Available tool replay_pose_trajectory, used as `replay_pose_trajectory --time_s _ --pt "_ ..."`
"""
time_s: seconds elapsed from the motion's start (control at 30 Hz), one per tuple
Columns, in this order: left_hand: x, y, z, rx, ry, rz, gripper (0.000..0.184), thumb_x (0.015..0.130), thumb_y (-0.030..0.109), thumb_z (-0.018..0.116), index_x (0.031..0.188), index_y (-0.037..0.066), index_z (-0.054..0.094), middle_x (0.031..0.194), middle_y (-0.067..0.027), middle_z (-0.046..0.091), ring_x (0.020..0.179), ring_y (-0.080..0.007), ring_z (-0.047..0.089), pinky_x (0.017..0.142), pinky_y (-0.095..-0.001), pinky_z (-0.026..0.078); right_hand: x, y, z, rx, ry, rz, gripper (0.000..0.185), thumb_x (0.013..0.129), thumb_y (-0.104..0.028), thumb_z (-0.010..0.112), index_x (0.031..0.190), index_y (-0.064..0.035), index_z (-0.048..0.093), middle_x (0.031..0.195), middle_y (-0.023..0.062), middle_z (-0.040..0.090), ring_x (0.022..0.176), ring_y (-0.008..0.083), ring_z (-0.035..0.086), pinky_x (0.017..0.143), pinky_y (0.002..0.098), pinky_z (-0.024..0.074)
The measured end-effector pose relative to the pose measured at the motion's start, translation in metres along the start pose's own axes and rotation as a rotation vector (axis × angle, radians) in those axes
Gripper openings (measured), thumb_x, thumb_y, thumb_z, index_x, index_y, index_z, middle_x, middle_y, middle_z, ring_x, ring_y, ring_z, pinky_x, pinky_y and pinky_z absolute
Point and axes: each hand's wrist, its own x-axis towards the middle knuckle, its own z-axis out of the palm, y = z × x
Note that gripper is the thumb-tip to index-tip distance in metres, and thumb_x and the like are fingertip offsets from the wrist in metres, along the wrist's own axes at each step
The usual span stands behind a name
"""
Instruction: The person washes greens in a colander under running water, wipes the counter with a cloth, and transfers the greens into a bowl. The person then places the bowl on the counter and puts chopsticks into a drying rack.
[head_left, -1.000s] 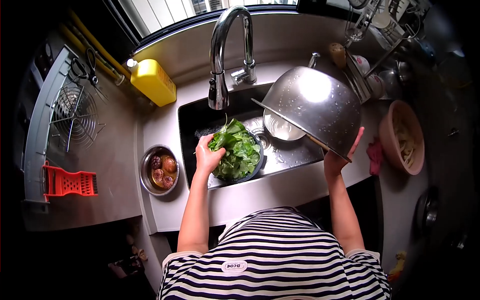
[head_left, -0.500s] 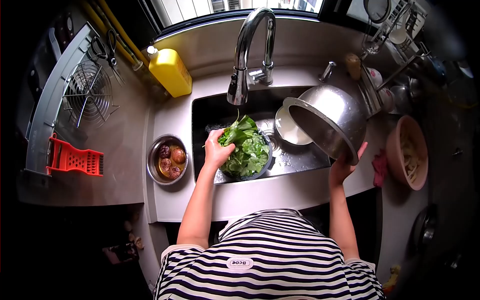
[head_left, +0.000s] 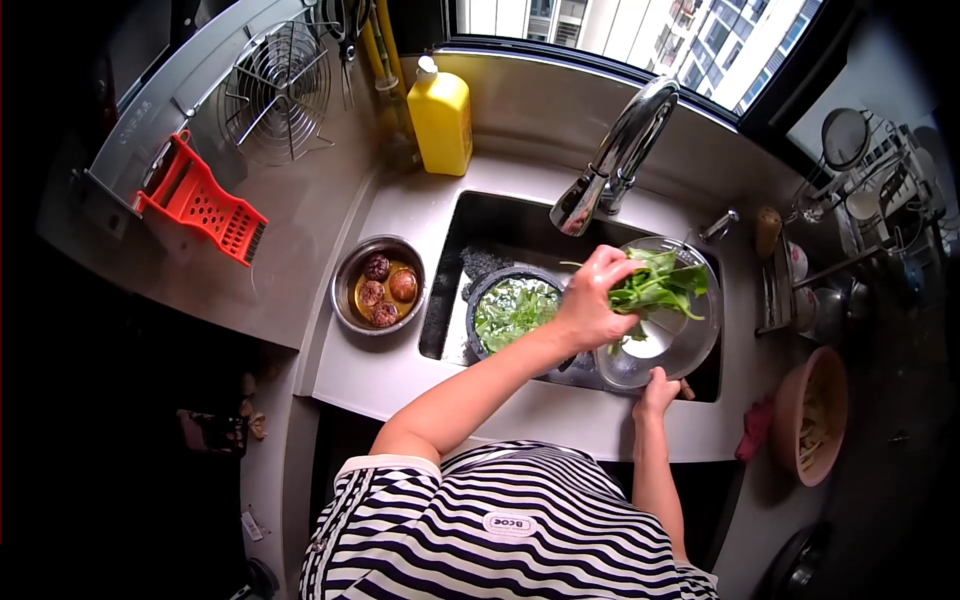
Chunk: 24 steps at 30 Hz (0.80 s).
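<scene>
My left hand (head_left: 595,308) is closed around a bunch of leafy greens (head_left: 657,284), held over the metal bowl (head_left: 692,345). My right hand (head_left: 656,393) grips the near rim of that bowl, which sits over the right part of the sink with its opening up. To the left, in the sink, a dark-rimmed basin (head_left: 520,271) holds more greens (head_left: 512,318), some of them wet. My left forearm passes in front of the basin's near right side.
A small steel bowl (head_left: 338,300) with several round brown mushrooms in liquid stands left of the sink. The faucet (head_left: 590,190) arches over the sink. Behind are a yellow bottle (head_left: 440,122) and, leftward, a red grater (head_left: 205,203). At right stands a pink bowl (head_left: 787,425).
My left hand has lifted greens out of the basin and carried them right. The metal bowl, tilted on its side before, now faces up under them. The view has turned.
</scene>
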Motion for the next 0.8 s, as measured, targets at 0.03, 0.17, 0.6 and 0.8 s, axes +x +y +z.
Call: replay_pose_trajectory --time_s 0.03,0.17,0.6,0.8 --pt "0.003 -0.003 0.017 -0.012 0.016 0.018 0.047 0.054 0.011 0.068 0.099 0.004 0.056 0.094 -0.0134 0.05 0.088 -0.0285 0.053 0.08 -0.0336 0.044 -0.01 -0.005 0.013 0.103 -0.005 -0.079 0.023 0.068 0.002 0.046 0.091 -0.0001 0.05 0.076 0.0013 0.052 0.053 0.0085 0.049 0.037 0.0218 0.0379" --pt "-0.009 -0.043 0.053 0.294 -0.532 -0.321 0.069 0.059 0.032 0.075 0.118 0.008 0.05 0.13 -0.0253 0.032 0.12 -0.0393 0.031 0.098 -0.0432 0.032 -0.006 0.002 0.007 0.08 -0.046 -0.007 0.031 0.068 0.004 0.047 0.098 -0.0028 0.048 0.076 0.0016 0.052 0.055 0.0101 0.051 0.038 0.0223 0.0411" --pt "-0.075 -0.158 -0.043 0.58 -0.506 -0.627 0.083 0.058 0.033 0.078 0.127 0.007 0.04 0.123 -0.0192 0.042 0.111 -0.0311 0.046 0.094 -0.0357 0.038 0.018 -0.004 -0.021 0.207 0.02 -0.042 0.026 0.064 0.0 0.051 0.09 0.0003 0.05 0.077 0.004 0.055 0.056 0.0151 0.053 0.044 0.0297 0.0468" --pt "-0.109 -0.181 -0.033 0.648 -0.755 -0.764 0.126 0.045 0.043 0.084 0.139 0.013 0.006 0.14 -0.0267 0.005 0.128 -0.0422 0.015 0.103 -0.0433 0.024 0.021 -0.003 -0.033 0.183 0.006 0.037 0.013 0.066 -0.002 0.051 0.078 0.0011 0.052 0.07 0.0032 0.054 0.055 0.0139 0.053 0.044 0.0282 0.0464"
